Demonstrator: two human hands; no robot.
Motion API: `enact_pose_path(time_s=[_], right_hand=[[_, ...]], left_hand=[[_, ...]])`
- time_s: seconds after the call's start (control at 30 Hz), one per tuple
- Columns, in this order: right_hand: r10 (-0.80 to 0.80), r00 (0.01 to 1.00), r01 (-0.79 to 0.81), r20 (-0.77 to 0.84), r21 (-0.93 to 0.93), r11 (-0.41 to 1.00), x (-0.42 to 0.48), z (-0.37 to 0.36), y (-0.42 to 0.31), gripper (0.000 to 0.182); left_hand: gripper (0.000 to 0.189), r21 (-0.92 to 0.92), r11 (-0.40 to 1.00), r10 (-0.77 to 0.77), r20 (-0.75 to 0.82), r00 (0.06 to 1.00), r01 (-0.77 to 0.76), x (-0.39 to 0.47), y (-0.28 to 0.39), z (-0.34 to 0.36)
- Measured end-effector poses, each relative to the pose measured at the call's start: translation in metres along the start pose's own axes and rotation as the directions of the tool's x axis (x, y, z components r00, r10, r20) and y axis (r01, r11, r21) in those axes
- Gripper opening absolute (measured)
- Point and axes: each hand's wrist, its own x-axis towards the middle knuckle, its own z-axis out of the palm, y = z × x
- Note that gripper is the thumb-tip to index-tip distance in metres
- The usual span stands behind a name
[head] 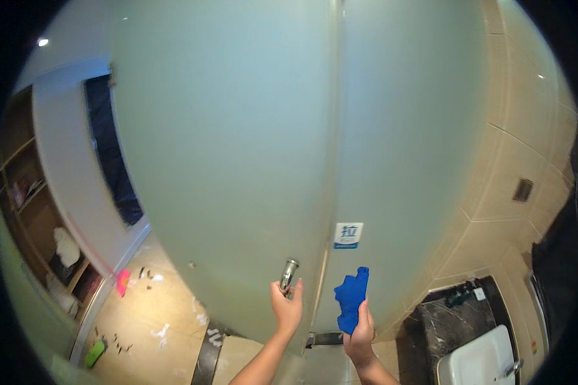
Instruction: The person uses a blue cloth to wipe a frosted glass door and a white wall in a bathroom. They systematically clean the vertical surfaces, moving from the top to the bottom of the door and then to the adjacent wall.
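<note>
My left hand [287, 308] is closed around the lower part of a chrome door handle [289, 273] on a frosted glass door [241, 168]. To its right, my right hand [360, 328] holds a blue cloth [352, 301], which is bunched and stands up above the fingers in front of the neighbouring frosted glass panel [404, 144]. A small blue and white sign [348, 235] with writing is stuck on that panel, above the cloth. The cloth hides part of my right fingers.
At the right, a white washbasin [479, 358] with a chrome tap [513, 368] sits by a dark marble counter [457, 320]. Wooden shelves [33, 211] stand at the far left. On the left floor lie a green object [95, 353], a pink object [123, 282] and scattered white and dark scraps.
</note>
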Motion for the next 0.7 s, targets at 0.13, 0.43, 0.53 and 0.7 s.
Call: enact_pose_path(time_s=[0.13,0.43,0.53,0.7], right_hand=[[0.018,0.984,-0.008,0.175,-0.059,0.998,0.0,0.026,0.025,0.044],[0.139,0.834,-0.045,0.534,-0.185,0.982,-0.054,0.066,0.065,0.03],[0.252,0.736,-0.07,0.628,-0.3,0.951,-0.078,0.071,0.07,0.031],[0.259,0.548,0.02,0.795,-0.322,0.946,-0.11,0.083,0.071,0.033]], left_hand=[[0.037,0.021,0.995,0.095,-0.141,0.985,-0.093,-0.042,0.026,-0.047],[0.035,0.005,1.0,0.03,-0.44,0.897,-0.031,-0.084,0.031,-0.141],[0.037,0.013,0.999,0.044,-0.498,0.866,-0.043,-0.097,0.037,-0.176],[0.041,0.108,0.994,0.083,-0.596,0.799,-0.022,-0.111,0.051,-0.226]])
